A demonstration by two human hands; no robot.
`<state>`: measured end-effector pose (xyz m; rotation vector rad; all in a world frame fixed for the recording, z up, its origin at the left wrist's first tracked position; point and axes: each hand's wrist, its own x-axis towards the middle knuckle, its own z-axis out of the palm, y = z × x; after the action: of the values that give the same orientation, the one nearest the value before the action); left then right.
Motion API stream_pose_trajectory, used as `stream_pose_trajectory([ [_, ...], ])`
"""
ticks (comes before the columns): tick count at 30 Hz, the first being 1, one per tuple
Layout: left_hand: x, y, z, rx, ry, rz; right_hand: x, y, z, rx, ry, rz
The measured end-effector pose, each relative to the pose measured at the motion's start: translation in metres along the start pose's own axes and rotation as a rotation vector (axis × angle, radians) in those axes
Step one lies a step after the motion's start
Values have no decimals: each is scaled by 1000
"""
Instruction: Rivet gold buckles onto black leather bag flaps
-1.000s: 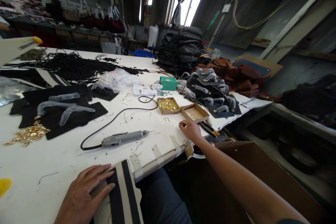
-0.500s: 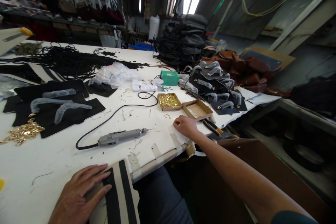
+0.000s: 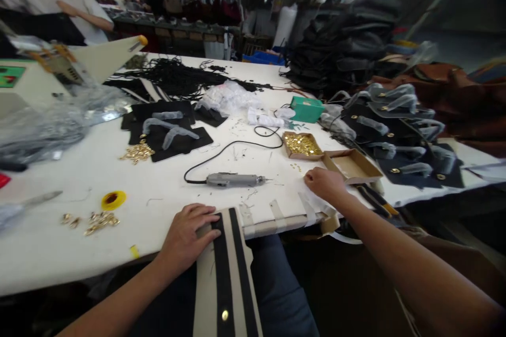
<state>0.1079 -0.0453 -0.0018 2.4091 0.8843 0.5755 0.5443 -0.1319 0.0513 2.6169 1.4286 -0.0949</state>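
A black and cream striped panel (image 3: 232, 268) lies over the table's front edge and my lap, with a gold disc (image 3: 225, 315) near its bottom. My left hand (image 3: 193, 234) rests on its upper left part, fingers spread. My right hand (image 3: 322, 183) is on the table, fingers curled together; anything between them is too small to see. Beside its fingertips are several loose gold pieces (image 3: 296, 167). Behind it stand a carton of gold pieces (image 3: 302, 145) and an open carton (image 3: 351, 165). Between my hands lies a grey corded electric screwdriver (image 3: 233, 180).
Pliers (image 3: 375, 200) lie right of my right wrist. Black panels with wrapped handles (image 3: 174, 134) are at left, more at right. Gold hardware (image 3: 100, 221) and a yellow tape roll (image 3: 113, 200) sit at left front. A person (image 3: 79, 8) stands at back left.
The view has swung left and shows more of the panel, the gold disc, the tape roll and a person. Both hands keep nearly the same places on the panel and table.
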Motion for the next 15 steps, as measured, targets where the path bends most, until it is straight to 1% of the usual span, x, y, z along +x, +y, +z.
stream_pose_trajectory([
  [3,2,6,-5,-16,-12,-49,-1,-4,4,-24,26,16],
  [8,0,7,-7,-42,-33,-81,-4,-6,8,-26,71,38],
  [11,0,6,-8,-52,-40,-79,-6,-6,11,31,142,17],
  [13,-1,5,-8,-54,-45,-80,-13,-13,9,93,197,-19],
  [15,-1,5,-9,-49,-44,-73,-29,-32,4,197,201,-94],
])
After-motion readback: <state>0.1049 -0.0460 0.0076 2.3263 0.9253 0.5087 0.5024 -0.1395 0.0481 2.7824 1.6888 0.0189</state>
